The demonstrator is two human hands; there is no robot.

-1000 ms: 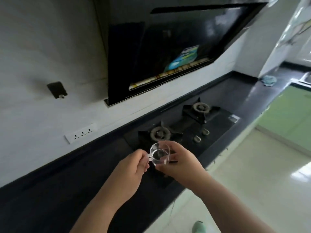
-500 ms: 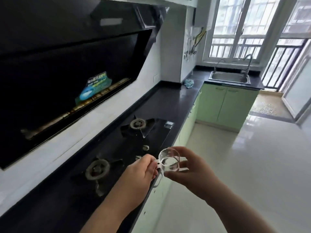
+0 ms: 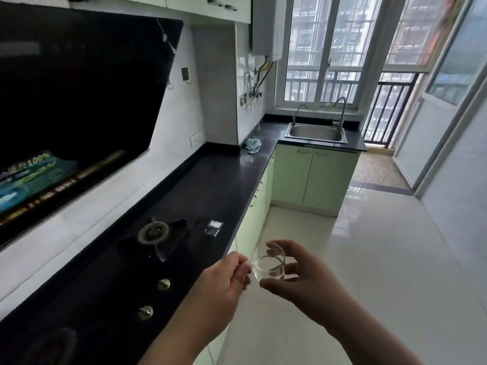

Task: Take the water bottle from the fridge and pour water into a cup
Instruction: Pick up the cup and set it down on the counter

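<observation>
A small clear glass cup (image 3: 269,263) is held in the air just off the front edge of the black counter (image 3: 210,185), over the floor. My left hand (image 3: 224,280) pinches its handle on the left side. My right hand (image 3: 300,275) cups its body from the right and below, thumb under it and a finger over the rim. The cup looks tilted toward me. No water bottle or fridge is in view.
A gas hob (image 3: 155,233) with two knobs sits in the counter to my left, under a black range hood (image 3: 73,88). A steel sink (image 3: 316,133) stands at the far end below the window. A blue cloth (image 3: 253,144) lies in the corner. Green cabinets line the pale tiled floor.
My view has swung right from the wall and hob toward the sink and window. The cup, held in both hands, has moved off the counter edge out over the floor.
</observation>
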